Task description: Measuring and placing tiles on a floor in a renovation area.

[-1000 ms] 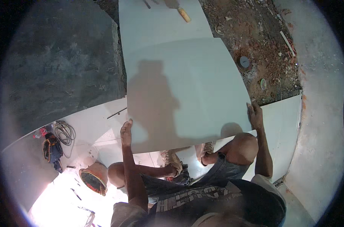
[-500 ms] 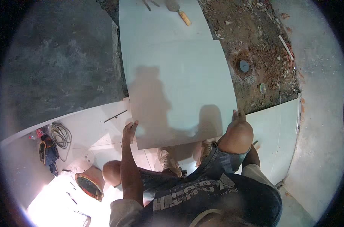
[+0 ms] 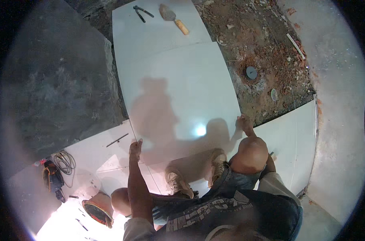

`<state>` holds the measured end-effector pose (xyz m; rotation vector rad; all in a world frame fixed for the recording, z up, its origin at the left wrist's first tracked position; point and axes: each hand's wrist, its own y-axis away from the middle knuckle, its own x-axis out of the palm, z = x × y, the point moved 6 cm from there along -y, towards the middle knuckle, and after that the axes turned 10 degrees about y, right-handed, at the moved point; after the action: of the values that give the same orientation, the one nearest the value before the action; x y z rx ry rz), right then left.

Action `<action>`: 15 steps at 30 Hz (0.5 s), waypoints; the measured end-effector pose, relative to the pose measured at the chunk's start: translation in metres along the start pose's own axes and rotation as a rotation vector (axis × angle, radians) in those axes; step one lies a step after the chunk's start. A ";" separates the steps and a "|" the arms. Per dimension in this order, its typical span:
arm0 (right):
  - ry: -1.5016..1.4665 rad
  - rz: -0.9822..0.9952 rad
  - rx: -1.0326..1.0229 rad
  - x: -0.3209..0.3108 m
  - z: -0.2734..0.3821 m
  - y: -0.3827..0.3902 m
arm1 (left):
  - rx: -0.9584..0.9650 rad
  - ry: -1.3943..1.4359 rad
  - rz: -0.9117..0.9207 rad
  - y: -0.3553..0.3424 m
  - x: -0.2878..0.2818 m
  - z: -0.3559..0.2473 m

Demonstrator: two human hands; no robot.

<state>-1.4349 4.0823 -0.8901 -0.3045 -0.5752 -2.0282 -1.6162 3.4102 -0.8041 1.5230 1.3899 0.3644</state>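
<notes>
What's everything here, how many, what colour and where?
Large tile: one, white, centre
Second tile: one, white, beyond it
Floor tiles: several, white, both sides
Pincers: one, dark, on second tile
Trowel: one, grey, wooden-handled, beside pincers
Soil: one patch, brown, upper right
Round cap: one, grey, in soil
Small disc: one, pale, in soil
Strip: one, white, soil's right
Slab: one, dark grey, left
Wall: one, grey, right
Rod: one, dark, left
Cable: one coil, grey, left
Bundle: one, dark, beside cable
Bucket: one, orange, lower left
Shirt: one, dark, bottom
Shoes: two, tan, lower centre
Left hand: one, bare, large tile's left edge
Right hand: one, bare, large tile's right edge
</notes>
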 end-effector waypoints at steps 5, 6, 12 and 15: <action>0.459 -0.019 0.035 -0.040 -0.041 -0.014 | 0.233 0.076 -0.008 -0.024 0.009 0.009; 0.594 0.049 0.008 -0.042 -0.047 -0.017 | 0.308 0.120 0.010 -0.029 0.009 0.010; -0.178 0.300 0.095 -0.001 -0.038 -0.015 | 0.146 -0.342 -0.165 -0.039 0.004 0.026; -0.376 0.366 0.164 0.031 -0.008 -0.013 | 0.093 -0.212 -0.207 -0.023 0.006 0.022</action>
<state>-1.4615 4.0600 -0.8872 -0.6497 -0.8459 -1.5682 -1.6106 3.4013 -0.8348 1.4308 1.3944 0.0101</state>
